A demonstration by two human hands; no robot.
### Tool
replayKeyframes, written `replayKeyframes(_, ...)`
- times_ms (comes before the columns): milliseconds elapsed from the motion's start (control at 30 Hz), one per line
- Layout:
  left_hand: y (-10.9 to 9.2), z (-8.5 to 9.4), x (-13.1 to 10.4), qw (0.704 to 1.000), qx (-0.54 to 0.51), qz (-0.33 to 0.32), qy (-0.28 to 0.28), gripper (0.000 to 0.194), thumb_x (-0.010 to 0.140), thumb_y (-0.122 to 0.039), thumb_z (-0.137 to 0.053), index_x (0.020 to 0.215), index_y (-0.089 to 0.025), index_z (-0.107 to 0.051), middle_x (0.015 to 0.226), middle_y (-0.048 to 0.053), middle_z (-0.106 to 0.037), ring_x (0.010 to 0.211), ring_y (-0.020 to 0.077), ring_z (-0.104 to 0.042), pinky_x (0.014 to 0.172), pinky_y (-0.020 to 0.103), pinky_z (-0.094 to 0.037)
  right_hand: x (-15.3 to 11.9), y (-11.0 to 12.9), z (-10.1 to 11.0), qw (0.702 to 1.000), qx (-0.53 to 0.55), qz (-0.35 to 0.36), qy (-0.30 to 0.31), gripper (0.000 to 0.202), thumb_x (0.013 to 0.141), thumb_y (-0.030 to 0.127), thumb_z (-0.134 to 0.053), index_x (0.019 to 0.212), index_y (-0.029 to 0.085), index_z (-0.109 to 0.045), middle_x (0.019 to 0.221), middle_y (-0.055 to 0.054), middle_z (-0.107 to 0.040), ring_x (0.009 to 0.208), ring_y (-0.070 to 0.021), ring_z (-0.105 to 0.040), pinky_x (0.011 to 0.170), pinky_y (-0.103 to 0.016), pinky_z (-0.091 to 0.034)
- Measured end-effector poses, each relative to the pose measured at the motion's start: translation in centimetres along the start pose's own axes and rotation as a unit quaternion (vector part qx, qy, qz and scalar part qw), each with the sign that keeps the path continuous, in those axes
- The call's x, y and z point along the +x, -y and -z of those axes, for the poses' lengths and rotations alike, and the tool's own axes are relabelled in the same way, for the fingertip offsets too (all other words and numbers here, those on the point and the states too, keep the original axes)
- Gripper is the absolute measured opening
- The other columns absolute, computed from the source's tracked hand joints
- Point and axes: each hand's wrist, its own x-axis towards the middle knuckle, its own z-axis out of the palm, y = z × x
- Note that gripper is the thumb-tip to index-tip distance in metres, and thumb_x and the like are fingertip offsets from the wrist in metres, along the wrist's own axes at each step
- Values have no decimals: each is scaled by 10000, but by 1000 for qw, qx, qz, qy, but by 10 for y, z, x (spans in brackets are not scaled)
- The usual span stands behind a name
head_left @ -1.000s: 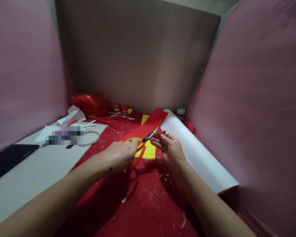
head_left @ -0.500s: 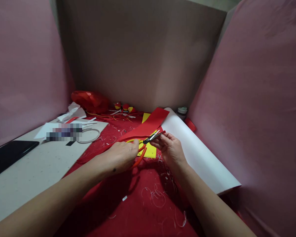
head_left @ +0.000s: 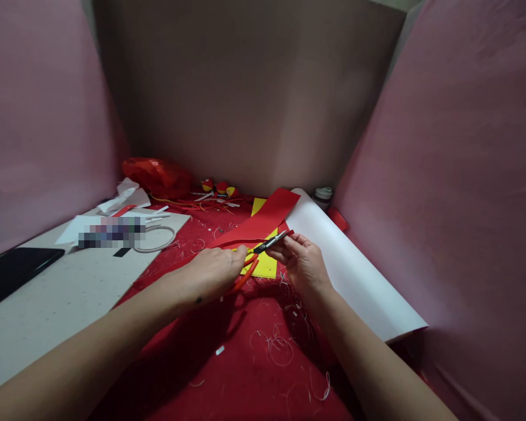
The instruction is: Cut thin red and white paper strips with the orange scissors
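1. Holding scissors in left hand, low over the near half of the yellow sheet. Fingers clamped round the yellow and orange handles.
2. Pinching a narrow red piece in right hand, just right of the yellow sheet. Fingertips together on it.
3. Blades nearly together, slanting up and rightward across the yellow sheet to the red piece. Exact contact there too small to make out.
4. Across the far part of the yellow sheet, partly covering it: a broad red sheet.
5. Right of the yellow sheet: a long white sheet, with a lidded jar near its far end.
6. Well left of the yellow sheet: a pale board bearing a black device and a looped cable.
7. Beyond the yellow sheet, leftward: a red bag, then three small red-and-yellow figures.
8. Nearer than the yellow sheet: thin threads and white scraps scattered over red cloth.
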Motion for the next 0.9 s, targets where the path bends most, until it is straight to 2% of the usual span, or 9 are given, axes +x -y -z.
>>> replayKeyframes(100,1,3,-1,1000,-8,-9,10,191,798,-249,-407,961,-169,-465,719,112,-633,632,249,-590,544,323,-381,1,-1,2,1000,-2,0,3,121,687,112,-626,703,144,-511,638,-48,-685,581,-169,-678,633,-308,-566)
replayKeyframes(200,0,5,-2,1000,-26,-1,17,195,796,-275,-404,943,-168,-475,721,116,-631,628,241,-587,539,317,-387,1,-2,2,1000,-4,1,3,110,690,115,-624,702,142,-518,641,-47,-685,587,-172,-680,644,-321,-566)
replayKeyframes(400,-5,4,-4,999,-32,-21,17,224,800,-249,-374,961,-137,-481,788,164,-636,666,275,-600,552,349,-413,-3,-4,-3,1000,-9,-4,13,85,670,107,-629,694,130,-550,629,-28,-667,589,-176,-677,683,-359,-563)
replayKeyframes(600,-7,10,-5,999,-30,-13,29,234,816,-270,-368,969,-133,-478,762,158,-637,666,286,-602,560,355,-406,-3,-4,-3,1000,-13,-7,12,70,669,108,-622,689,123,-556,629,-42,-672,586,-181,-676,645,-339,-568)
replayKeyframes(900,-4,9,-4,999,-37,-26,28,221,827,-265,-323,939,-153,-477,758,143,-642,618,269,-588,511,330,-368,-3,-4,-2,999,-26,-18,25,68,671,119,-626,710,127,-571,639,-41,-679,605,-180,-679,652,-336,-567)
